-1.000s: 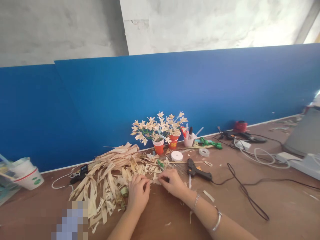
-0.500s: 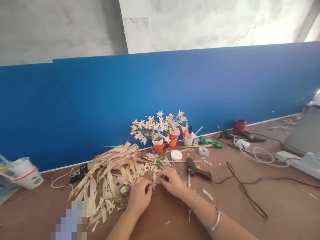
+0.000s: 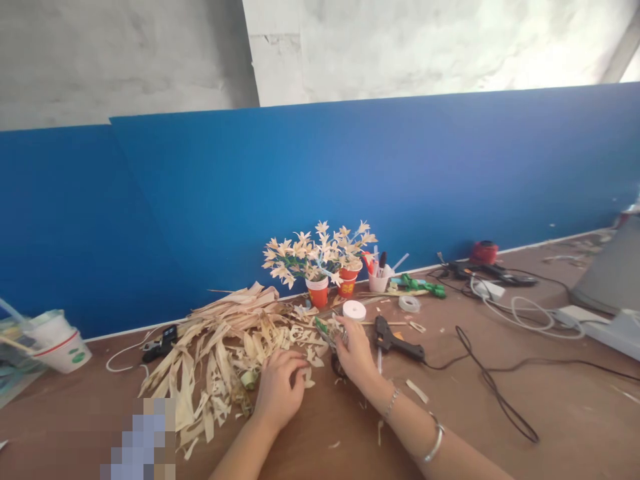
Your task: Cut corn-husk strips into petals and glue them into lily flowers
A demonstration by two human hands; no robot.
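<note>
My left hand [image 3: 281,387] rests on the brown table beside the pile of dry corn husks [image 3: 215,360]. Its fingers are loosely bent, thumb apart, and I see nothing in it. My right hand [image 3: 356,350] is closed over what look like scissors [image 3: 338,367]; a dark handle loop shows below the fingers, and the rest is mostly covered. Pale cut husk pieces [image 3: 313,357] lie between the hands. Close to my right fingertips are a small green piece [image 3: 321,325] and a white tape roll [image 3: 354,309].
Paper cups with pale husk flowers [image 3: 320,257] stand by the blue partition [image 3: 200,200]. A black glue gun [image 3: 397,341] lies right of my hand, its cable [image 3: 493,393] looping across the table. Further right is a white power strip [image 3: 610,333]. A white cup [image 3: 65,352] stands far left.
My right hand has moved slightly right and away from my left hand, closing over the dark-handled scissors. The left fingers have straightened a little.
</note>
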